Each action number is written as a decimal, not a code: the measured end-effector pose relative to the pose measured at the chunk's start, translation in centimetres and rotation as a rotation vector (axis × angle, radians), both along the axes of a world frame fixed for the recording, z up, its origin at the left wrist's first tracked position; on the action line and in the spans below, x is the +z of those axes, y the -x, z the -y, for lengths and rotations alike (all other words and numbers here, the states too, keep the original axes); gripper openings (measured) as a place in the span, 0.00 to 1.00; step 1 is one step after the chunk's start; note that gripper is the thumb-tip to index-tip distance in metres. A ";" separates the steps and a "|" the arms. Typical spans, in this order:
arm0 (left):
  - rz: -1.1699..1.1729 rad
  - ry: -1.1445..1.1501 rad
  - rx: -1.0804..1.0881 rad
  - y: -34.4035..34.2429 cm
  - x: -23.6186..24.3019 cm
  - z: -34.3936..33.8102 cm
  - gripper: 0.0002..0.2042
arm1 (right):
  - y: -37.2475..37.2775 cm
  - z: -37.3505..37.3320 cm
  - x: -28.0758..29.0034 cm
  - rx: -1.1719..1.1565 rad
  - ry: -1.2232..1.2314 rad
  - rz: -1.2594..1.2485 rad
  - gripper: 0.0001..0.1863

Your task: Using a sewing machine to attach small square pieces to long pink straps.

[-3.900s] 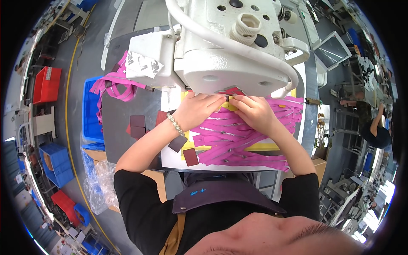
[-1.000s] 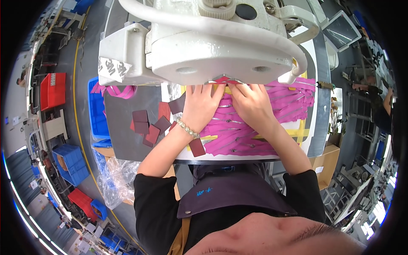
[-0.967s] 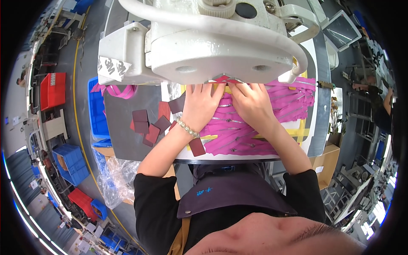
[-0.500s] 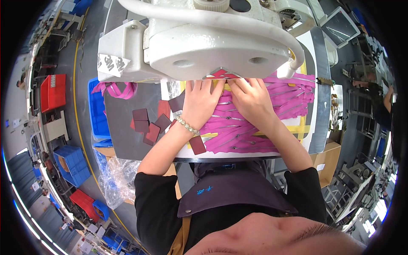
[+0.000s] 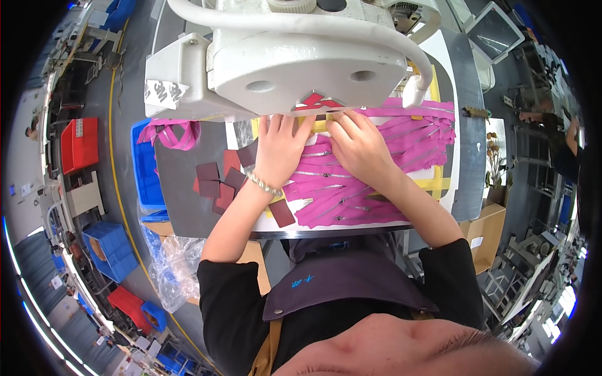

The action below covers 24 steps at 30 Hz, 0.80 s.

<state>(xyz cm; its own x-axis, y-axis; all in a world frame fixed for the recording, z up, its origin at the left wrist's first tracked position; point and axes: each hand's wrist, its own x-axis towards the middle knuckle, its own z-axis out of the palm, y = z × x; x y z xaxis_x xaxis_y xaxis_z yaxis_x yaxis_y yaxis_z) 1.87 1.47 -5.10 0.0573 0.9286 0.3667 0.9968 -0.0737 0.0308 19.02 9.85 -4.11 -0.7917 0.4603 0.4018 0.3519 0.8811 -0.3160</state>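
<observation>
Beneath the head of a white sewing machine (image 5: 307,69), both hands work side by side. My left hand (image 5: 279,147) lies with its fingers stretched and a little spread, tips at the machine's lower edge. My right hand (image 5: 360,150) has bent fingers pressed together; whatever they pinch is hidden. Between the fingertips shows a small dark piece (image 5: 321,117) on yellow, too small to name. Magenta zippers (image 5: 401,141) with metal teeth spread under and beside my right hand and forearm. Dark red square patches (image 5: 208,172) lie left of my left wrist, and another patch (image 5: 282,213) lies below it.
At the table's left edge hangs a blue bin (image 5: 145,169), with a loop of magenta zipper tape (image 5: 172,135) near it. Clear plastic wrap (image 5: 175,269) is below. A cardboard box (image 5: 486,235) stands at the right, and a screen (image 5: 495,31) at the far right.
The view has shifted slightly, with the machine appearing a little further left. My right fingers are more bent and closer together. My left hand remains flat beside the zippers.
</observation>
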 end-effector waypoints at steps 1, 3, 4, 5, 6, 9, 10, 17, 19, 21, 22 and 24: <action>0.021 0.016 -0.017 0.4 -0.3 -0.2 0.17 | 0.1 -0.1 -0.1 -0.001 0.012 -0.007 0.14; 0.060 0.034 -0.045 1.1 -0.3 -0.7 0.16 | 0.3 -0.6 -0.1 -0.003 0.018 -0.017 0.13; 0.057 0.032 -0.048 1.5 -0.2 -1.0 0.16 | 0.4 -0.8 -0.1 0.002 0.027 -0.050 0.13; 0.148 0.111 -0.051 2.0 -0.2 -1.5 0.16 | 0.4 -1.0 -0.1 0.007 0.036 -0.083 0.12; 0.239 0.190 -0.054 2.6 -0.2 -1.9 0.16 | 0.4 -1.2 -0.1 0.003 0.033 -0.084 0.12; 0.250 0.325 -0.033 4.5 -1.2 -3.0 0.17 | 0.3 -1.8 0.0 0.012 0.062 -0.119 0.13; 0.366 0.347 -0.047 5.2 -1.6 -3.2 0.17 | 0.3 -2.1 -0.1 0.020 0.067 -0.135 0.13; 0.464 0.206 -0.362 7.1 -2.4 -5.5 0.21 | -0.6 -2.6 0.0 0.019 0.094 -0.114 0.12; 0.749 0.353 -0.347 7.2 -2.5 -6.0 0.20 | -0.7 -2.6 -0.1 0.016 0.079 -0.115 0.12; 1.032 0.502 -0.324 7.1 -2.2 -6.3 0.20 | -0.8 -2.6 -0.3 0.014 0.065 -0.119 0.12; 0.794 0.402 -0.347 6.9 -2.1 -6.4 0.19 | -0.9 -2.7 -0.4 0.009 0.078 -0.113 0.12; 0.552 0.300 -0.363 6.7 -1.8 -6.3 0.19 | -0.9 -2.8 -0.4 0.008 0.091 -0.110 0.12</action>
